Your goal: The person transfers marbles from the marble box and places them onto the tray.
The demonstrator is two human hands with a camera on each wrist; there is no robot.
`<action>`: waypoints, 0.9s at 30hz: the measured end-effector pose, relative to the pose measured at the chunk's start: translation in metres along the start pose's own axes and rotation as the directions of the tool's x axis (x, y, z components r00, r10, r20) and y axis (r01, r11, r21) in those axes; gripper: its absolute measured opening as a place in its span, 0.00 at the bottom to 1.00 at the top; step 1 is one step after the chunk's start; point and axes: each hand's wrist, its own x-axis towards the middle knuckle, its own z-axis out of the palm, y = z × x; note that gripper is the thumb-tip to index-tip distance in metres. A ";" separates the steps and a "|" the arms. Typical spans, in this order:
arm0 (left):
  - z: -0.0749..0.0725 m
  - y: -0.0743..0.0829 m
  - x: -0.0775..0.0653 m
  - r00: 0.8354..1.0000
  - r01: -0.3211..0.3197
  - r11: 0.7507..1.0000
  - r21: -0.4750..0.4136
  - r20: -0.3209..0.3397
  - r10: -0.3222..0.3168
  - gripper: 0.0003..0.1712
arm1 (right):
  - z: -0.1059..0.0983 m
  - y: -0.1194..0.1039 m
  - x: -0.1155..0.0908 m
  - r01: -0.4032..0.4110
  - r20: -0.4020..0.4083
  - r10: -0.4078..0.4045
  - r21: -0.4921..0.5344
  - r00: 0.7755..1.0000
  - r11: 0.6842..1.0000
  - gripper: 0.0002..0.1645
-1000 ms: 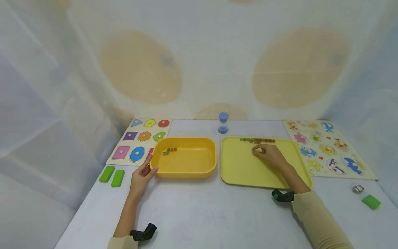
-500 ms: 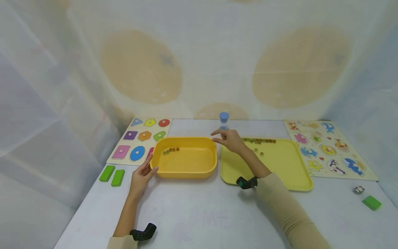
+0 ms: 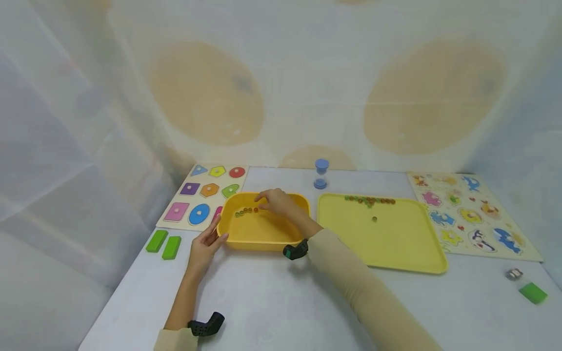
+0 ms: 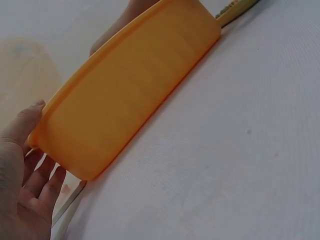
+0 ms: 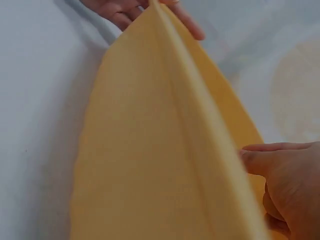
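My left hand point(image 3: 204, 249) grips the left end of an orange-yellow plastic basin point(image 3: 259, 246), thumb over the rim and fingers along the outer wall. In the left wrist view the basin's side point(image 4: 125, 95) stands on the white table. My right hand point(image 3: 281, 202) reaches down inside the basin, its thumb and index finger slightly apart. Just beside those fingertips lies a reddish marble point(image 3: 256, 209), at the end of a short line of small green and amber marbles point(image 3: 245, 210). In the right wrist view the basin wall point(image 5: 135, 125) hides part of the right hand point(image 5: 295, 180).
A yellow tray point(image 3: 382, 248) to the right bears a row of marbles point(image 3: 386, 201) along its far edge and one loose marble point(image 3: 374, 219). Around them are a blue hourglass point(image 3: 321, 173), a shapes puzzle point(image 3: 186, 219), an animal puzzle point(image 3: 478, 214) and green blocks point(image 3: 171, 247).
My right hand has moved left from the tray into the basin. Loose marbles came into sight on the tray, and one rolled toward the row. My left hand stays on the basin.
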 end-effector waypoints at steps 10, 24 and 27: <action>0.001 0.001 0.000 1.000 0.018 1.000 0.002 -0.005 -0.018 0.32 | 0.017 0.000 0.008 0.014 0.026 -0.013 -0.059 1.000 0.998 0.13; 0.001 0.003 0.002 1.000 0.015 1.000 0.019 -0.011 -0.015 0.31 | 0.013 0.005 -0.001 0.023 0.051 -0.017 -0.108 0.999 0.994 0.08; 0.001 0.001 0.001 1.000 0.018 1.000 0.026 -0.011 -0.018 0.31 | 0.001 0.004 -0.016 0.066 0.020 -0.065 -0.034 0.998 0.997 0.09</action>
